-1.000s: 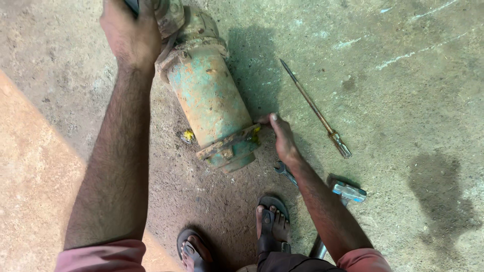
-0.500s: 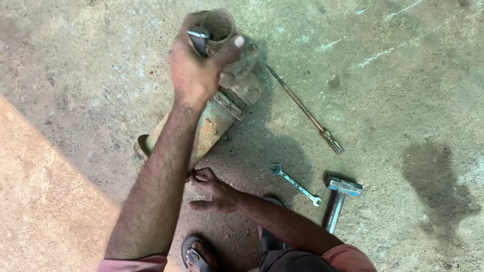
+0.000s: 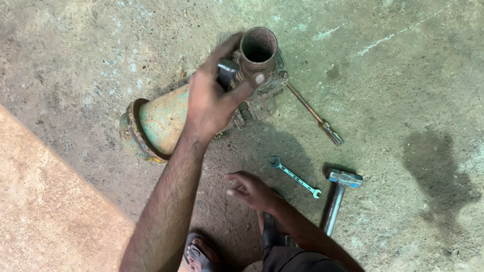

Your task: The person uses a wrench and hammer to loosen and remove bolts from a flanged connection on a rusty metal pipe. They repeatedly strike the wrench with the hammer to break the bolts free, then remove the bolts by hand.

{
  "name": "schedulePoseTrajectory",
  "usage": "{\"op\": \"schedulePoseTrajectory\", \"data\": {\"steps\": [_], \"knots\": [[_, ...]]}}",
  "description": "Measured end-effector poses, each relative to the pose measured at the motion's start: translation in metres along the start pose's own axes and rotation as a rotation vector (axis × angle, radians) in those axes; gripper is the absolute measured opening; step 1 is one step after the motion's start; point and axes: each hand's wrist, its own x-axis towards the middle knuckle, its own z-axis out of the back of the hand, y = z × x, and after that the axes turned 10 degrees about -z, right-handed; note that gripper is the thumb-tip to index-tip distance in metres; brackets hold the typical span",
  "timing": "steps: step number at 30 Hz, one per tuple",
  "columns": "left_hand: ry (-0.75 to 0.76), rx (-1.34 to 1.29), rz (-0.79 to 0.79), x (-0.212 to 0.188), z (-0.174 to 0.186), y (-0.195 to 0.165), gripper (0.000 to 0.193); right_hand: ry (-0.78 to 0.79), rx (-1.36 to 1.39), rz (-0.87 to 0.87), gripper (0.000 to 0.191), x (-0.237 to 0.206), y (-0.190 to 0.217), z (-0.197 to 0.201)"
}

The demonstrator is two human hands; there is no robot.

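Observation:
A rusty green cylindrical pump body point(image 3: 161, 118) lies on the concrete floor, its flanged end pointing left and its round pipe mouth point(image 3: 258, 48) facing up at me. My left hand point(image 3: 212, 100) reaches over it and is closed around the neck just beside the pipe mouth, with a dark metal piece under the fingers. My right hand point(image 3: 249, 191) hovers low over the floor below the pump. Its fingers are apart and hold nothing, and it touches neither the pump nor the tools.
A long thin metal rod point(image 3: 315, 115) lies right of the pump. A small double-ended spanner point(image 3: 295, 176) and a hammer point(image 3: 338, 196) lie near my right hand. My sandalled feet point(image 3: 201, 254) are at the bottom. A dark stain point(image 3: 438, 166) marks the floor at right.
The pump body has swung round, so its flange now points left instead of toward me. My right hand has come off the flange and drawn back. My left hand stays on the top end.

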Motion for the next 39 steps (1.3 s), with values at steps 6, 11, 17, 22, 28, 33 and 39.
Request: {"op": "schedulePoseTrajectory", "data": {"steps": [6,11,17,22,28,33,39], "knots": [[-0.577,-0.448,0.689,-0.117,-0.006,0.021,0.017,-1.018,-0.439,-0.297,0.029,-0.089,-0.09,0.066],[-0.439,-0.455,1.022,-0.192,-0.056,0.017,0.028,-1.036,-0.757,-0.461,0.077,-0.128,-0.131,0.069],[-0.222,-0.481,1.003,-0.206,-0.097,0.008,0.036,-1.077,-0.635,-0.368,0.072,-0.127,-0.133,0.056],[-0.246,-0.489,0.745,-0.195,-0.115,-0.002,0.036,-1.118,-0.611,-0.264,0.069,-0.133,-0.118,0.059],[-0.063,-0.1,0.611,-0.195,-0.116,-0.03,0.032,-1.166,-0.595,-0.225,0.067,-0.142,-0.102,0.059],[-0.018,-0.035,0.588,-0.191,-0.103,-0.061,0.03,-1.18,-0.586,-0.224,0.067,-0.152,-0.091,0.065],[-0.141,-0.241,0.814,-0.185,-0.089,-0.07,0.03,-1.184,-0.567,-0.282,0.071,-0.161,-0.087,0.071]]}}
